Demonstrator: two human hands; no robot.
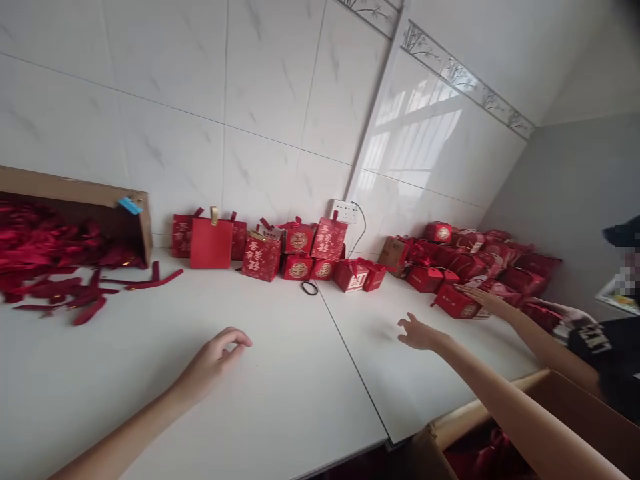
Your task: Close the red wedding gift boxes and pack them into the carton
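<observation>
My left hand [220, 357] is over the white table [280, 400], its fingers curved and apart with nothing in them. My right hand [417, 333] reaches out over the table on the right, fingers spread, holding nothing. Red gift boxes with gold and white print stand along the wall, among them a plain red box [211, 244] and a printed red box [261, 259]. Nearest to my right hand is a red box [456, 301] that another person's hand [483, 300] touches.
At the left a cardboard box [75, 190] lies open, red ribbons [90, 293] spilling out. Red boxes [470, 260] are piled at the right. An open carton [555, 400] stands by the table's front edge. A black ring [309, 288] lies near the wall socket [345, 211].
</observation>
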